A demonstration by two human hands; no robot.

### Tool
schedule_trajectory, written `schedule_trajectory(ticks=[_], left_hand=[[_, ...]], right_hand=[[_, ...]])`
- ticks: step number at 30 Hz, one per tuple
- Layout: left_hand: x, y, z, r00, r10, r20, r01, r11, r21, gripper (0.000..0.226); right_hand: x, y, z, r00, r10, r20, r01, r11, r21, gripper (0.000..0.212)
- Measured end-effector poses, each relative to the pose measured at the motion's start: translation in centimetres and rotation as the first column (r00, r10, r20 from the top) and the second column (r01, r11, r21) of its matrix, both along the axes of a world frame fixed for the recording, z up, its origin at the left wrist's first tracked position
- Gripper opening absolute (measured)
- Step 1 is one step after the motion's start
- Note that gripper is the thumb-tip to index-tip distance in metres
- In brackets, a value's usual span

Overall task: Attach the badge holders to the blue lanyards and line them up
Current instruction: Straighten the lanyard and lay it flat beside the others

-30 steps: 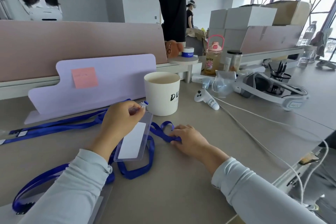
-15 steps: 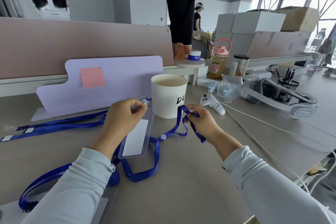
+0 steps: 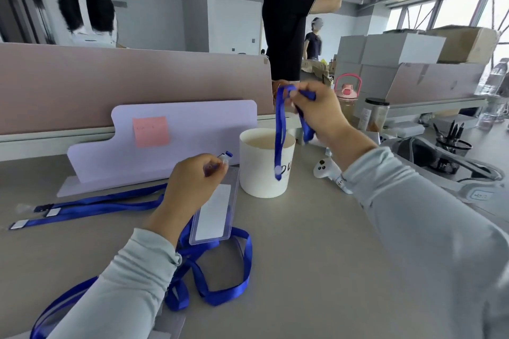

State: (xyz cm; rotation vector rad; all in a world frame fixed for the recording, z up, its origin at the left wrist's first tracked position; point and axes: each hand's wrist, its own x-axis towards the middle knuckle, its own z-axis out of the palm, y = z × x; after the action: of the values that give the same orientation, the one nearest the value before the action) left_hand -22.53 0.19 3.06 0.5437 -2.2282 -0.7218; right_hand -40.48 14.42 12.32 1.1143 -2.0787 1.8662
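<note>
over grey office desk (image 3: 316, 256): left hand (image 3: 192, 184) apparently pinches badge holder (image 3: 214, 212); right hand (image 3: 319, 113) grips lanyard (image 3: 280, 129) aloft.

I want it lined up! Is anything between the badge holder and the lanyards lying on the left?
Nothing visible besides the left hand holding the badge holder; bare table leads to the laid-out lanyards.

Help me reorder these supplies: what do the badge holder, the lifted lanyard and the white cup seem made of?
The badge holder: clear flexible-looking plastic, probably vinyl, glossy; the desk shows through its edges. The lanyard: flat woven ribbon, likely polyester, slight sheen; it hangs limp. The white cup: matte, opaque, printed lettering; paper or plastic, unclear.
</note>
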Motion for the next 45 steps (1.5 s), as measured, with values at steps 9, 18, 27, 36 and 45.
schedule_trajectory(ticks=[9, 18, 27, 36, 45], left_hand=[[-0.5, -1.8, -0.9, 0.995, 0.036, -0.089, -0.036, 0.999, 0.007, 0.022], [-0.3, -2.5, -1.1, 0.991, 0.047, -0.128, -0.045, 0.999, 0.02, 0.02], [-0.5, -2.9, -1.5, 0.99, 0.015, -0.137, -0.014, 1.0, 0.007, 0.026], [-0.6, -2.7, -1.5, 0.994, 0.006, -0.114, -0.003, 0.999, 0.032, 0.027], [0.1, -2.5, 0.0, 0.998, -0.053, -0.019, 0.055, 0.99, 0.133, 0.019]], right_hand=[[-2.1, -5.4, 4.1, 0.99, -0.094, -0.108, 0.081, 0.99, -0.117, 0.024], [-3.4, -8.1, -1.0, 0.986, -0.101, -0.129, 0.12, 0.982, 0.148, 0.017], [-4.3, -8.2, -4.3, 0.987, -0.107, -0.119, 0.135, 0.956, 0.26, 0.023], [-4.4, -7.8, -5.6, 0.995, -0.099, -0.019, 0.099, 0.924, 0.369, 0.032], [-2.8, -6.4, -5.1, 0.975, -0.151, -0.164, 0.22, 0.767, 0.603, 0.04]])
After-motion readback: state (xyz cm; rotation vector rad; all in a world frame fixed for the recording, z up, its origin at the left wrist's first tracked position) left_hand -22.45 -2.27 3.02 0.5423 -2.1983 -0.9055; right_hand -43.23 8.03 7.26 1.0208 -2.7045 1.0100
